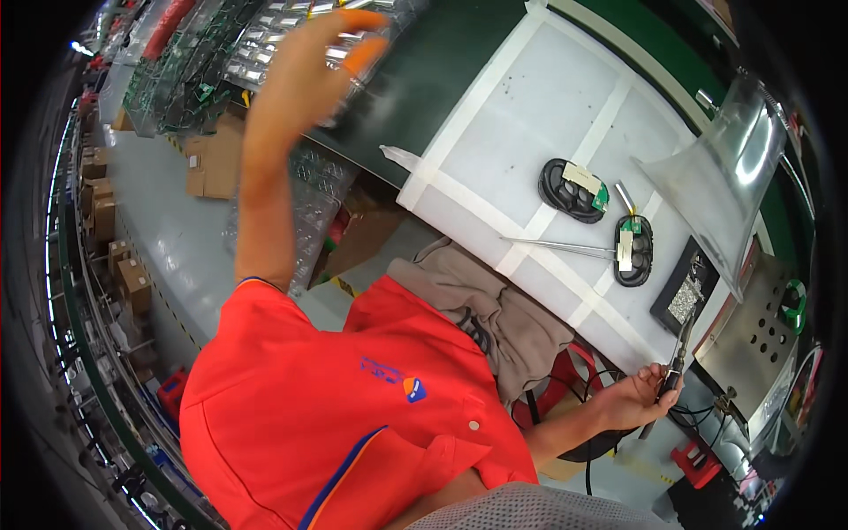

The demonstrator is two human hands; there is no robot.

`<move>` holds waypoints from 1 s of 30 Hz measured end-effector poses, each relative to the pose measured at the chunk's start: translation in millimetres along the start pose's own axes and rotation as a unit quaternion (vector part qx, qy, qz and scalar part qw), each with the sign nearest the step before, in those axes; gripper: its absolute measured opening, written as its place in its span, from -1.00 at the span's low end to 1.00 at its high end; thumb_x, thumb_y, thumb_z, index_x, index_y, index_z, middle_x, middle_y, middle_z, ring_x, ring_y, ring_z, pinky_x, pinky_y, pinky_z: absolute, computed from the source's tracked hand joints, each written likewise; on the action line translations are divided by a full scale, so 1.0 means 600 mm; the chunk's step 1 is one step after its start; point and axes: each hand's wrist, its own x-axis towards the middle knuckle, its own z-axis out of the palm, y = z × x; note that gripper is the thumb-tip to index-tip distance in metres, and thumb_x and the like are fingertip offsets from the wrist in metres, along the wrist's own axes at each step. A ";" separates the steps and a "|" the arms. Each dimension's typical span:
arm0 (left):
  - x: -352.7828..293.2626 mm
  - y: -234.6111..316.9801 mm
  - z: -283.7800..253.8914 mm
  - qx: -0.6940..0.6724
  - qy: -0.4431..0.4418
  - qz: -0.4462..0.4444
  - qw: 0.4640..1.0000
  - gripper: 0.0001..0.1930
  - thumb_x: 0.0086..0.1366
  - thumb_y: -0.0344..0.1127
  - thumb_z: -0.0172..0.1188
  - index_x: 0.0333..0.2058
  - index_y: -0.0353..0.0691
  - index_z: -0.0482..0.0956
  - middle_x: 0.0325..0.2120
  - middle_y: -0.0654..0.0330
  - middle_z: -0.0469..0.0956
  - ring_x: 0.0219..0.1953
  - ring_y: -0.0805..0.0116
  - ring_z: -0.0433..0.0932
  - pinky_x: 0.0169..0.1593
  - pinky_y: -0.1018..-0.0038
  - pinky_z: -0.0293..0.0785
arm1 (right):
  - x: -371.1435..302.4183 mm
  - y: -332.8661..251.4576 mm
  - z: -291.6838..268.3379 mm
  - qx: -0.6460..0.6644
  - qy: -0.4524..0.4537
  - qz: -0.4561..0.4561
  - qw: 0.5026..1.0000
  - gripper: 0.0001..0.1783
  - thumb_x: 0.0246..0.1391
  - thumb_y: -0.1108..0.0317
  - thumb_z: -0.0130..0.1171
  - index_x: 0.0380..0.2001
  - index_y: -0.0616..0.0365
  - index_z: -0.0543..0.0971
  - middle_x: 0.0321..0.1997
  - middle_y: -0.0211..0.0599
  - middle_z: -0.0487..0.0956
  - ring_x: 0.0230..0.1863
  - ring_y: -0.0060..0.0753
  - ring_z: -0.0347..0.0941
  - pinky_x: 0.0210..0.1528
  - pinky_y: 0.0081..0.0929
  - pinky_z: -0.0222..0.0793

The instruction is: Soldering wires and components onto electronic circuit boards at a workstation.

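My left hand (pixel 305 75), with orange covers on its fingertips, is raised at the far left over a clear tray (pixel 252 57) of silver parts. Its thumb and fingers are apart, somewhat smeared, and nothing shows between them. At the lower right my right hand (pixel 638 397) is closed round a soldering iron (pixel 676 367), whose metal end points at a black box (pixel 673 305) of small silver bits. Two black oval housings (pixel 562 194) with green circuit boards lie on the white padded mat (pixel 495 115). A silver pouch (pixel 625 196) touches the nearer one's board, and tweezers (pixel 561 246) lie beside that housing.
A curved clear shield (pixel 738 159) stands over the mat's right side. Right of the box is a metal panel (pixel 751 340) with round holes. Bags of green boards (pixel 177 88) lie at the far left. Cardboard boxes (pixel 216 159) stand below the green bench (pixel 424 97).
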 end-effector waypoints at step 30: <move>-0.077 0.235 0.195 -0.526 -0.295 -0.174 0.778 -0.78 0.23 -0.52 0.27 -0.14 -0.39 0.57 -0.44 0.16 0.56 -0.54 0.48 0.59 -0.49 0.63 0.45 | -0.041 0.046 0.220 -0.184 -0.394 -0.175 0.883 -0.48 -0.07 0.68 0.34 0.00 0.31 0.45 -0.11 -0.16 0.47 -0.18 -0.37 0.55 -0.08 -0.53 0.47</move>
